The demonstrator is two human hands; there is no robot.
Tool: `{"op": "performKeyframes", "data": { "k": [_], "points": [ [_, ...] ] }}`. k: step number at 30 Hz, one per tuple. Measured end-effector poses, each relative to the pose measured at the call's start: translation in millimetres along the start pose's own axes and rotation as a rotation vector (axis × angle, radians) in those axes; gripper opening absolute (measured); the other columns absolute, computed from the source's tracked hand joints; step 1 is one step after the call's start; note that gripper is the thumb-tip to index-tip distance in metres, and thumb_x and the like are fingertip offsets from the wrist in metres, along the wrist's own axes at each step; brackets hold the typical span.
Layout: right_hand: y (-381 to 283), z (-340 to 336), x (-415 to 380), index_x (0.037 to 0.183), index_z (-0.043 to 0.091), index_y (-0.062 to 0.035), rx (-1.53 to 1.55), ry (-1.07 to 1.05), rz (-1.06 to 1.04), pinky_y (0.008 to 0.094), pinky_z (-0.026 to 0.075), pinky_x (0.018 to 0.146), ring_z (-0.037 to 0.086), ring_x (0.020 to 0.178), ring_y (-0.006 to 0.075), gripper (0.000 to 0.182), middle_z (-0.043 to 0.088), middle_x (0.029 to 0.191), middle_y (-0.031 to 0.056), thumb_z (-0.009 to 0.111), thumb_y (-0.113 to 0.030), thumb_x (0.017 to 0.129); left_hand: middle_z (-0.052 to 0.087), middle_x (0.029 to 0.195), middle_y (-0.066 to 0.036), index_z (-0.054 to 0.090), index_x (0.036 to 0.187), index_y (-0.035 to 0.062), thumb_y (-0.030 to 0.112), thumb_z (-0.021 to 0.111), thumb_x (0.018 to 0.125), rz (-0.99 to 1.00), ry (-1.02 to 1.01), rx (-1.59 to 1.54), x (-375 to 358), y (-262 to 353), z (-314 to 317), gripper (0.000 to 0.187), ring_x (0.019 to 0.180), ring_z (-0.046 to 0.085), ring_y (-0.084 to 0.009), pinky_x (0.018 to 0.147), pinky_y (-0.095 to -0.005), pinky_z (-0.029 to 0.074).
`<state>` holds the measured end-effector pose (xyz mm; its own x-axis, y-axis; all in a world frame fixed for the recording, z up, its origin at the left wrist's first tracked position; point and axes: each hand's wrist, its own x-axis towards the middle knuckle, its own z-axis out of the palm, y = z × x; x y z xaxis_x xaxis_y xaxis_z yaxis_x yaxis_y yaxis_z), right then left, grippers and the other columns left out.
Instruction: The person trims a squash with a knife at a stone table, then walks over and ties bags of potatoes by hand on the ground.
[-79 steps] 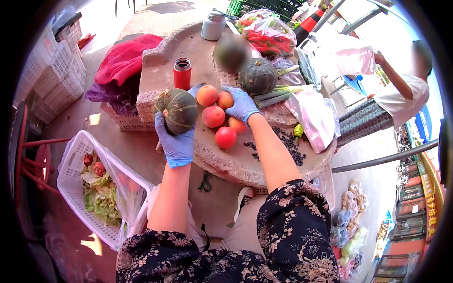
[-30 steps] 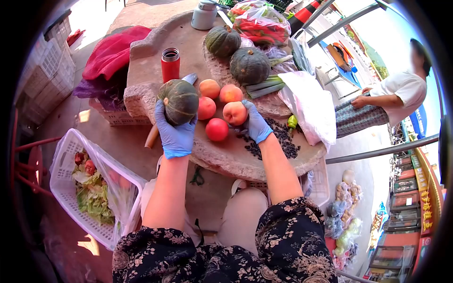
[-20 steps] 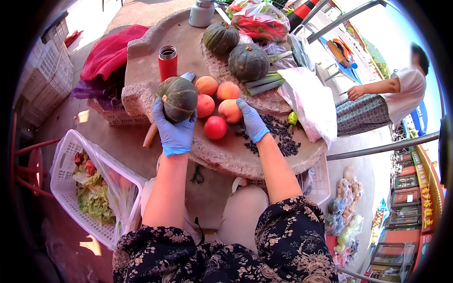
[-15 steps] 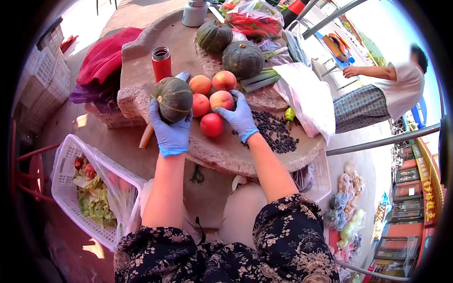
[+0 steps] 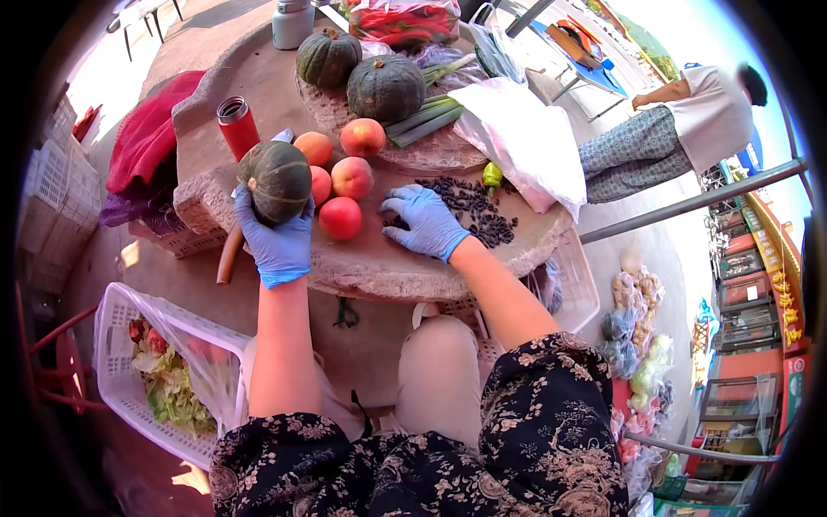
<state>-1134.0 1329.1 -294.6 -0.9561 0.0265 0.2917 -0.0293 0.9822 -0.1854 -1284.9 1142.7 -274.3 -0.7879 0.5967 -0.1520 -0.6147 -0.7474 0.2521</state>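
Note:
My left hand [image 5: 280, 237], in a blue glove, is wrapped around a dark green pumpkin [image 5: 277, 183] at the near-left edge of the stone table. My right hand [image 5: 424, 222], gloved too, lies palm down on the tabletop with its fingers apart. Small black pieces [image 5: 472, 200], perhaps berries, are spread beside its fingers. Between my hands sit several peaches [image 5: 351, 178] and a rounder red fruit [image 5: 340, 219] that looks like a tomato. Farther back are two more green pumpkins [image 5: 386, 89], with leeks [image 5: 424, 121] next to them.
A red bottle [image 5: 239, 129] and a grey canister [image 5: 293, 26] stand on the stone table [image 5: 388, 274]. A white plastic bag [image 5: 522, 142] and a green pepper [image 5: 492, 175] lie at right. A crate [image 5: 164, 431] with leafy vegetables is at lower left. Another person [image 5: 702, 116] stands beyond.
My right hand has left the peach and moved down and right of the fruit, onto the tabletop. The left hand still holds the pumpkin. The view has shifted, and the other person's arm is lower.

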Motion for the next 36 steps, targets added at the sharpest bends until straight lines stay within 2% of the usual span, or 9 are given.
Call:
{"op": "performKeyframes", "data": {
  "k": [3,6,11,15,19,21,25,29,36],
  "points": [
    [-7,-1,-4,0.079,0.056,-0.0077,-0.137,-0.173,-0.05,0.039,0.042,0.076,0.052,0.084,0.0293,0.022,0.053,0.086,0.0112,0.059,-0.029,0.076,0.057,0.115,-0.004,0.053,0.112,0.0192,0.043,0.054,0.081,-0.019,-0.003,0.004,2,-6,0,0.039,0.104,0.054,-0.0228,0.082,-0.0445,0.046],
    [17,-7,-26,0.078,0.056,-0.0073,-0.266,-0.227,0.001,0.0389,0.042,0.075,0.052,0.084,0.0283,0.02,0.053,0.086,0.0115,0.057,-0.028,0.078,0.057,0.115,-0.003,0.053,0.113,0.02,0.042,0.054,0.082,-0.045,0.055,0.02,0,-12,-2,0.038,0.104,0.054,-0.0224,0.08,-0.044,0.046],
    [48,-33,-79,0.078,0.057,-0.0072,-0.305,-0.2,0.165,0.0384,0.043,0.074,0.053,0.082,0.0272,0.02,0.054,0.083,0.0117,0.057,-0.027,0.078,0.057,0.115,-0.002,0.053,0.113,0.021,0.042,0.054,0.082,-0.067,0.065,0.055,0,-17,-4,0.038,0.105,0.054,-0.0224,0.081,-0.0432,0.046],
    [50,-49,-83,0.08,0.058,-0.0077,-0.37,-0.233,0.316,0.0378,0.044,0.073,0.054,0.081,0.0273,0.018,0.054,0.081,0.0113,0.059,-0.025,0.078,0.056,0.116,-0.002,0.053,0.114,0.021,0.042,0.054,0.082,-0.064,0.085,0.059,-3,-18,-2,0.038,0.106,0.053,-0.0226,0.081,-0.0432,0.046],
    [41,-27,-32,0.084,0.058,-0.0083,-0.23,0.104,0.144,0.0383,0.044,0.074,0.054,0.083,0.0281,0.016,0.056,0.084,0.0116,0.06,-0.023,0.076,0.056,0.116,-0.003,0.053,0.114,0.0202,0.042,0.053,0.082,-0.046,0.086,0.047,-2,-16,5,0.039,0.106,0.053,-0.0226,0.082,-0.0437,0.045],
    [47,-2,-9,0.085,0.058,-0.0081,-0.25,0.078,0.101,0.0383,0.044,0.076,0.054,0.085,0.0284,0.017,0.056,0.086,0.0121,0.059,-0.022,0.077,0.056,0.116,-0.003,0.053,0.114,0.0199,0.042,0.053,0.082,-0.021,0.049,0.043,0,-15,0,0.039,0.106,0.053,-0.0225,0.082,-0.0439,0.045],
    [59,0,-3,0.087,0.057,-0.0077,-0.308,-0.004,0.113,0.0396,0.043,0.078,0.054,0.088,0.0295,0.014,0.055,0.086,0.0127,0.057,-0.019,0.079,0.057,0.116,-0.003,0.053,0.114,0.0194,0.041,0.053,0.082,-0.046,0.014,0.006,5,-11,-6,0.038,0.107,0.052,-0.0223,0.082,-0.0438,0.045],
    [94,-3,-47,0.084,0.058,-0.0065,-0.396,-0.002,0.327,0.0408,0.044,0.077,0.055,0.085,0.0309,0.016,0.056,0.083,0.0149,0.054,-0.021,0.081,0.056,0.116,-0.004,0.053,0.114,0.0194,0.04,0.053,0.082,-0.042,0.034,0.044,5,-10,-3,0.038,0.107,0.052,-0.0227,0.082,-0.0437,0.045],
    [95,-37,-111,0.073,0.06,-0.0074,-0.222,-0.109,0.575,0.0427,0.044,0.076,0.054,0.08,0.0325,0.018,0.058,0.083,0.0146,0.057,-0.025,0.077,0.053,0.122,-0.005,0.051,0.118,0.0186,0.04,0.053,0.084,-0.101,-0.005,0.052,-3,-19,3,0.04,0.11,0.052,-0.0243,0.085,-0.0454,0.046]
  ]
}}
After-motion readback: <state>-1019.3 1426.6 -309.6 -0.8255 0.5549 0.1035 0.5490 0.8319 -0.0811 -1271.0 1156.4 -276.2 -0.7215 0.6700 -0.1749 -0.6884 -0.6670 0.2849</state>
